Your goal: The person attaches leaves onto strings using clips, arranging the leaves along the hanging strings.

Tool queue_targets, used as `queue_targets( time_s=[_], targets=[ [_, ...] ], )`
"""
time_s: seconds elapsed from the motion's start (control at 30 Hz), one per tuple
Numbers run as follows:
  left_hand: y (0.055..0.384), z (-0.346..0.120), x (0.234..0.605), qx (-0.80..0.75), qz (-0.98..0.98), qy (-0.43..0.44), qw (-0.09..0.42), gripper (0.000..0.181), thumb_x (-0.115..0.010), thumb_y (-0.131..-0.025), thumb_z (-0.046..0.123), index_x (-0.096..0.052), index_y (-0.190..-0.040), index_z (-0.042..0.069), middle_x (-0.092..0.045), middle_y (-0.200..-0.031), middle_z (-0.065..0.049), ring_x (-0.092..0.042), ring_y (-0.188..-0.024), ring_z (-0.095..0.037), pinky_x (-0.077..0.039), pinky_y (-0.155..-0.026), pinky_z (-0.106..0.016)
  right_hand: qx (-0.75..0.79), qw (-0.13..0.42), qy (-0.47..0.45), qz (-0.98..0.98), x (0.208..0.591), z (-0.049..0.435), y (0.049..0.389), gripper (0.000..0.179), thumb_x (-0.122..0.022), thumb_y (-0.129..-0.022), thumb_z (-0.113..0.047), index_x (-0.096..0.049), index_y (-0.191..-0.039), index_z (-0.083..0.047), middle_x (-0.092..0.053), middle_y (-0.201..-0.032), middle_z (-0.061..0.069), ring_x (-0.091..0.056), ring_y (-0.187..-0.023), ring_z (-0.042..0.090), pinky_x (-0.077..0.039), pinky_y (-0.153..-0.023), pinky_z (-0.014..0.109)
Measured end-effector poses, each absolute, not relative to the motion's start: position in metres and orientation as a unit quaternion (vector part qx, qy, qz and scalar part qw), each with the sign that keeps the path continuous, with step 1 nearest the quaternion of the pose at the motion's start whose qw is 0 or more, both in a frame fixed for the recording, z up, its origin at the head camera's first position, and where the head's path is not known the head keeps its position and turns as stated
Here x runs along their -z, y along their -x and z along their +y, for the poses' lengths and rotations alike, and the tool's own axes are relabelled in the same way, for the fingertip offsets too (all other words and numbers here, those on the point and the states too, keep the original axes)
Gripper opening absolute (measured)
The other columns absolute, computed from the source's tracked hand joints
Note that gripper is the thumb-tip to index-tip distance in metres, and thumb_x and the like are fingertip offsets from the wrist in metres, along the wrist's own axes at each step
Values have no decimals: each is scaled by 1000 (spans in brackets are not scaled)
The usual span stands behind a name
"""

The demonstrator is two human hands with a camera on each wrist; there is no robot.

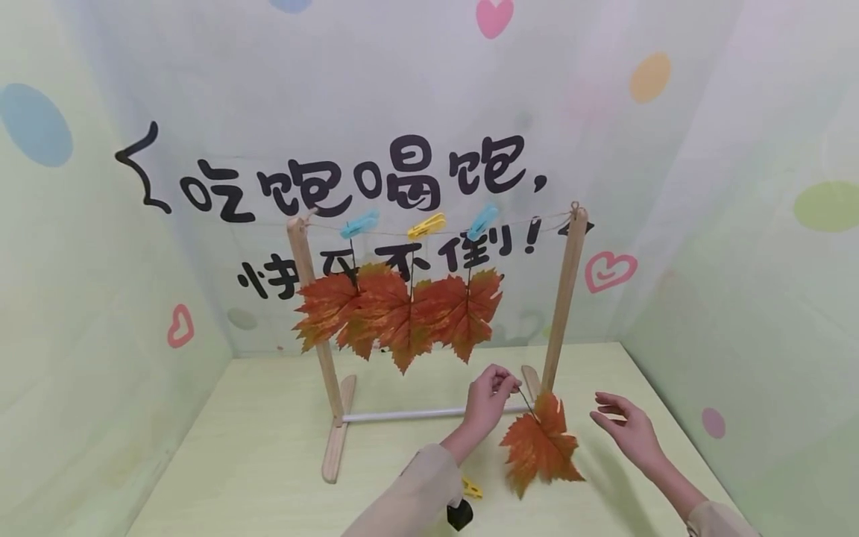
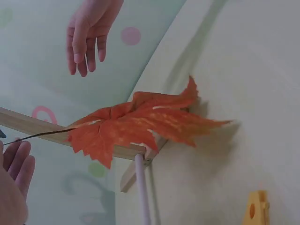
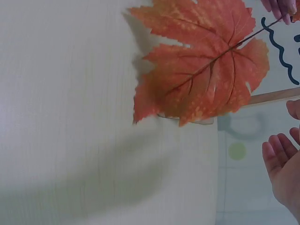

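Note:
My left hand (image 1: 492, 394) pinches the thin dark stem of an orange-red maple leaf (image 1: 542, 447), which hangs just above the table in front of the rack's right post. To the right of that leaf, my right hand (image 1: 627, 429) is held in the air with loosely bent fingers and nothing in it. In the right wrist view the leaf (image 3: 211, 65) shows its broad face, apart from the right hand (image 3: 283, 164). A yellow clothespin (image 1: 472, 488) lies on the table beside my left sleeve; the left wrist view shows part of this clothespin (image 2: 256, 208).
A wooden rack with a left post (image 1: 315, 321) and right post (image 1: 565, 298) carries a string. Three maple leaves (image 1: 406, 321) hang there from blue (image 1: 360, 224) and yellow (image 1: 426, 225) clothespins. A white rod (image 1: 403, 415) joins the feet. A black object (image 1: 459, 514) is near my left sleeve.

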State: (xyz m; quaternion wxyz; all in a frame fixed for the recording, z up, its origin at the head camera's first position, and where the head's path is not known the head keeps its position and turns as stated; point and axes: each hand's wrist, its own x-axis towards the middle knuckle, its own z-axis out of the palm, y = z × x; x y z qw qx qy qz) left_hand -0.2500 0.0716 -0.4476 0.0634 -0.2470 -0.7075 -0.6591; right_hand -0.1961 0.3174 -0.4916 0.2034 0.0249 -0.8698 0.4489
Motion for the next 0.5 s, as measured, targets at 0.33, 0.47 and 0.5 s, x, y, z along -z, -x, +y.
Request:
queue_targets(
  time_s=[0.33, 0.47, 0.5],
  targets=[
    [269, 55, 439, 594, -733, 307, 124, 12, -42, -96, 9, -48, -96, -2, -68, -86, -15, -65, -77, -27, -53, -68, -29, -457, 203, -47, -865, 487, 307, 201, 33, -65, -82, -4, -57, -111, 8, -61, -104, 22, -58, -85, 7, -49, -68, 14],
    [273, 48, 440, 565, -749, 313, 144, 14, -42, -96, 15, -48, -97, 3, -69, -86, -9, -65, -77, -19, -52, -69, -23, -460, 200, -51, -864, 486, 304, 204, 33, -66, -81, -3, -57, -111, 8, -61, -104, 21, -57, -85, 3, -49, -69, 15],
    [272, 46, 440, 562, -751, 315, 148, 14, -43, -96, 16, -48, -97, 4, -69, -86, -8, -65, -77, -18, -51, -69, -22, -461, 199, -51, -863, 486, 303, 204, 33, -66, -81, -3, -57, -111, 8, -61, -104, 21, -57, -85, 2, -49, -69, 15]
  ],
)
